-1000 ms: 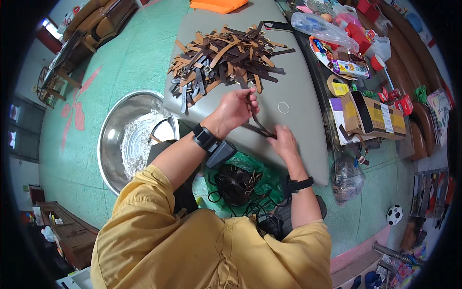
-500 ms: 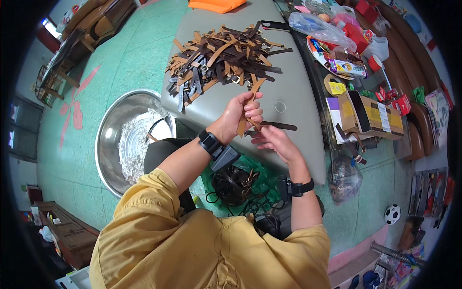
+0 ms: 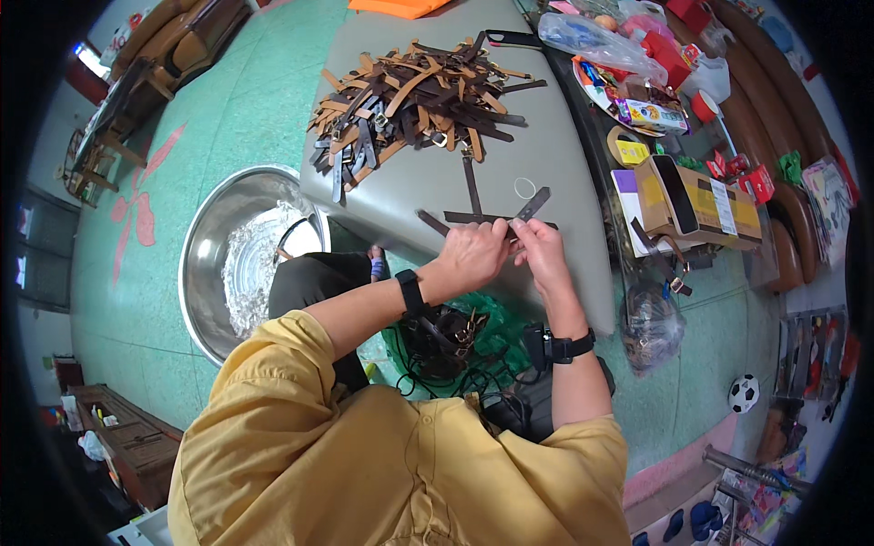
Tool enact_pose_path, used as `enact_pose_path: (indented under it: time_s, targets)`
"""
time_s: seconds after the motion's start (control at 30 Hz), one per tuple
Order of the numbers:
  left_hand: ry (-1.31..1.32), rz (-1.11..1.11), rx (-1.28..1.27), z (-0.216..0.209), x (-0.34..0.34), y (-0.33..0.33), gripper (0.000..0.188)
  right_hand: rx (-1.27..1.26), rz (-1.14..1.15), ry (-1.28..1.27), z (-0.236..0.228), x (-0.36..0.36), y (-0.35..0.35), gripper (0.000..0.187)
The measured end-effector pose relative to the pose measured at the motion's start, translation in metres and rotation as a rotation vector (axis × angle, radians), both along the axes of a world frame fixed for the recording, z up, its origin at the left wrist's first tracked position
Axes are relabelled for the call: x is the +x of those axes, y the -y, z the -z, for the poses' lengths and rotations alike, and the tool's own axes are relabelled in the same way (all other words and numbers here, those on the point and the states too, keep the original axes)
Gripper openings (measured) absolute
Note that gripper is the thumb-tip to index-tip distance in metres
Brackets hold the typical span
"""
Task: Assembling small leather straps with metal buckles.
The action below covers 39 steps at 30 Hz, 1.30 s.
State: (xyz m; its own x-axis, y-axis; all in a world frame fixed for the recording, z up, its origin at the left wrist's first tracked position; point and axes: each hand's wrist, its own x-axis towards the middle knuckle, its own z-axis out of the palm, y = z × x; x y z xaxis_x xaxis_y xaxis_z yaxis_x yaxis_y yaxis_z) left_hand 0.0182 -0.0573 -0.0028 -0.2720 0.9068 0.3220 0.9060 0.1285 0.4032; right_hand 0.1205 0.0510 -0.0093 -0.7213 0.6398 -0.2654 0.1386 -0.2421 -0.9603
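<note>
Pinched between my left hand (image 3: 475, 255) and my right hand (image 3: 543, 253) is a dark brown leather strap (image 3: 535, 202). Its tip sticks up past the fingers, with small holes in it. Another dark strap end (image 3: 431, 223) shows beyond the left knuckles; whether it belongs to the same piece I cannot tell. Under the fingertips, a dark strap lies flat across the grey padded bench (image 3: 382, 218), where a thinner dark strip (image 3: 472, 187) runs toward the pile. That pile of leather straps (image 3: 419, 109), brown, tan and black with metal buckles, lies farther up the bench.
On the left floor stands a wide metal basin (image 3: 191, 273) with whitish material inside. Below my hands is a green plastic bag (image 3: 496, 318) with dark straps (image 3: 437, 341). A side table at right bears a cardboard box (image 3: 719, 209), a phone (image 3: 675, 196) and snack packages (image 3: 651, 116).
The tan side of a strap showed in my left hand before; now a dark strap is between both hands. My left hand has moved down and right, and both hands have come together.
</note>
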Motion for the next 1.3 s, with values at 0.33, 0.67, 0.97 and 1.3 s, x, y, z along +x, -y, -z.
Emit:
enact_pose_path:
  time_s: [0.33,0.67,0.97,1.3]
  targets:
    - [1.444,0.197,-0.247,0.002,-0.023,-0.004,0.017,-0.031,0.048,-0.164,-0.004,0.001,-0.011,0.017]
    - [0.947,0.233,-0.5,-0.002,-0.052,0.003,0.02,-0.082,0.328,-0.137,-0.003,0.029,-0.034,0.011]
    - [0.27,0.244,-0.557,0.019,-0.092,-0.015,0.018,-0.203,0.258,0.255,0.041,0.043,-0.015,0.018]
    - [-0.202,-0.137,-0.206,0.047,-0.015,0.008,0.059,0.32,0.071,0.817,0.033,0.031,-0.004,0.035]
